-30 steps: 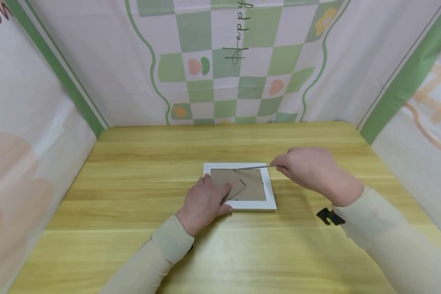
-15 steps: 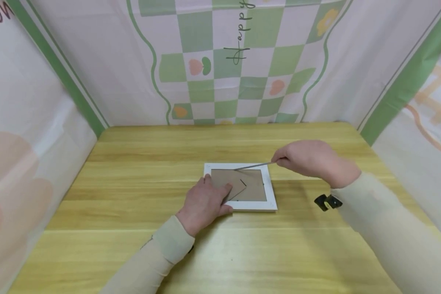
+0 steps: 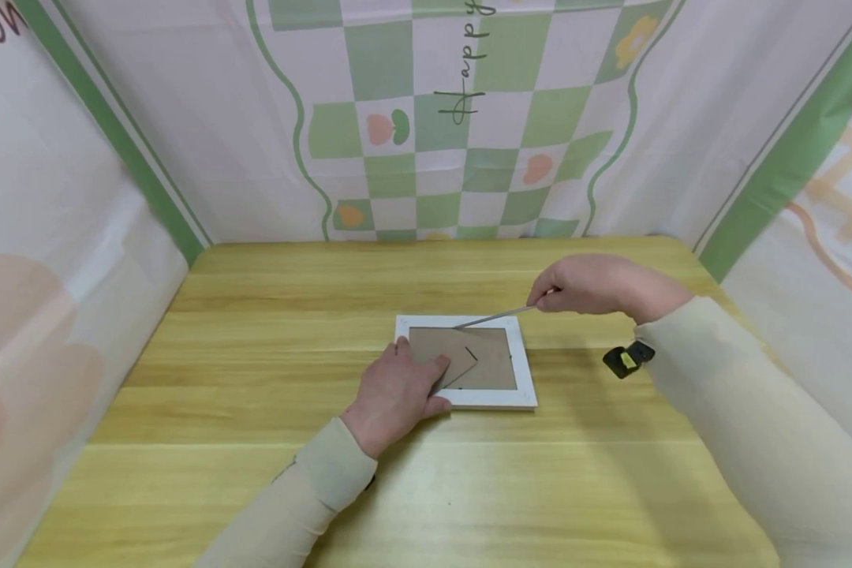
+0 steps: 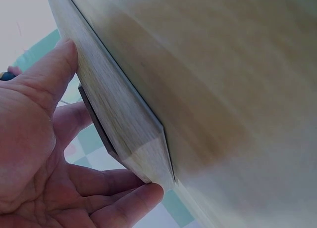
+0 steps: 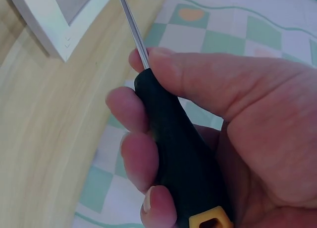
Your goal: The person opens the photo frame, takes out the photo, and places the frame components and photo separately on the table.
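Observation:
A white picture frame [image 3: 527,383] lies back side up on the wooden table, its brown backing board [image 3: 493,343] showing. My left hand [image 3: 394,394] grips the frame's near left corner, thumb against the front side and a finger over the backing. In the left wrist view the thumb [image 4: 54,65] presses the frame's side [image 4: 106,89], while other fingertips reach its corner. My right hand [image 3: 589,284] holds a screwdriver [image 5: 181,139] with a dark handle and a yellow end. Its thin metal shaft slants down leftward, the tip at the far inner edge of the frame.
The wooden table [image 3: 270,315] extends around the frame. A printed cloth [image 3: 440,158] with green and white checks hangs behind it, with more cloth along the left and right sides. Small black tabs sit along the backing's edges.
My right hand has risen and moved slightly away from me, so the screwdriver stands steeper with its tip at the same spot. My left hand and the frame have stayed put.

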The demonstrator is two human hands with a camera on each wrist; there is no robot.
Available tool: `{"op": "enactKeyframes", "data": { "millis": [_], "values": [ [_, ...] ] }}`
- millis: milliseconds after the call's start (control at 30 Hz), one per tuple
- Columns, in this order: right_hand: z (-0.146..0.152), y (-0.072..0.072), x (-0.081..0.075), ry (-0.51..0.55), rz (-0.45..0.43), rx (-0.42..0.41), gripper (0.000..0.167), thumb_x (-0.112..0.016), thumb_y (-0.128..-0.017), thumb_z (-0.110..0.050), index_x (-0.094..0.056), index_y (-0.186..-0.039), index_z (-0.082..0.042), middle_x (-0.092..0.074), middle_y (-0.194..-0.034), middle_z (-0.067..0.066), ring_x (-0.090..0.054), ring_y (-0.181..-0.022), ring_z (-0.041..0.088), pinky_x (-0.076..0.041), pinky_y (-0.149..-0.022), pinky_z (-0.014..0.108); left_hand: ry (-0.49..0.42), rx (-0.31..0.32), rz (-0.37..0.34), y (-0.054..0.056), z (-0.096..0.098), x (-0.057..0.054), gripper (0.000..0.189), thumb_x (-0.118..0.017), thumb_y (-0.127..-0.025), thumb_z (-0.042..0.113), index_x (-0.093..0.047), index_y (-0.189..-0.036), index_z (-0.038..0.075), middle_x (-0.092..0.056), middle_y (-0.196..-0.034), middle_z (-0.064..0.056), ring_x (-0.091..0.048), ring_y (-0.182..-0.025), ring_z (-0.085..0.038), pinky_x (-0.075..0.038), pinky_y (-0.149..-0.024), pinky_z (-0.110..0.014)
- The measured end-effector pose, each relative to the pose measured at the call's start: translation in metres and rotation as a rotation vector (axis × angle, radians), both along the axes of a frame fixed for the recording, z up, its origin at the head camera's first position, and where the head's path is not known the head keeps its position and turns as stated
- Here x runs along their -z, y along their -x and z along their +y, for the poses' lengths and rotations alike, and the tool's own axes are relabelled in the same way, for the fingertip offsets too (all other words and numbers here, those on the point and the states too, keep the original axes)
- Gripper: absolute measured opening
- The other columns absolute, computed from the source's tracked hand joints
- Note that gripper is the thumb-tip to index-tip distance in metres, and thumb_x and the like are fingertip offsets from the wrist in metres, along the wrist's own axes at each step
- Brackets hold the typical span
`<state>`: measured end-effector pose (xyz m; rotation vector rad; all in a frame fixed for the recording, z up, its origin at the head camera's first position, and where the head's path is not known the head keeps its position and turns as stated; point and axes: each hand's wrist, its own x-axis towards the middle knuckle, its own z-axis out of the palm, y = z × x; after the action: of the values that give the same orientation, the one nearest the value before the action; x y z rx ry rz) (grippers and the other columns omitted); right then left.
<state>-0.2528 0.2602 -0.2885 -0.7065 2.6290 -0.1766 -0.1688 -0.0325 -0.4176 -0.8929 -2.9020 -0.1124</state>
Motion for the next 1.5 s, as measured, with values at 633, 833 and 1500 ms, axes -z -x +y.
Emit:
{"op": "enactKeyframes", "data": {
  "millis": [633,833,1500],
  "values": [
    [0.000,0.015,-0.005,0.067,-0.210,0.123,0.027,-0.058,-0.106,-0.020,-0.073,-0.127,-0.012,-0.063,-0.095,0.003,-0.057,-0.084,0.019,-0.052,-0.072,0.035,0.002,-0.001,0.017,0.000,0.000,0.001,0.067,-0.071,-0.089,0.063,-0.066,-0.142,0.024,-0.069,-0.121,-0.035,-0.065,-0.118,-0.051,-0.062,-0.080,-0.052],
    [0.002,0.016,-0.004,0.084,-0.226,0.135,0.027,-0.059,-0.106,-0.019,-0.073,-0.127,-0.011,-0.061,-0.094,0.003,-0.054,-0.080,0.018,-0.050,-0.070,0.034,0.005,-0.005,0.012,-0.001,0.000,0.000,0.067,-0.071,-0.089,0.063,-0.065,-0.143,0.025,-0.069,-0.122,-0.034,-0.064,-0.119,-0.050,-0.062,-0.080,-0.052],
    [0.011,-0.022,0.009,0.010,0.130,0.015,0.025,-0.061,-0.106,-0.022,-0.075,-0.126,-0.019,-0.073,-0.130,0.004,-0.066,-0.123,0.033,-0.050,-0.102,0.057,-0.010,-0.005,-0.001,-0.003,0.002,-0.002,0.066,-0.071,-0.089,0.062,-0.066,-0.142,0.023,-0.069,-0.120,-0.036,-0.064,-0.117,-0.052,-0.062,-0.079,-0.054]
  ]
}}
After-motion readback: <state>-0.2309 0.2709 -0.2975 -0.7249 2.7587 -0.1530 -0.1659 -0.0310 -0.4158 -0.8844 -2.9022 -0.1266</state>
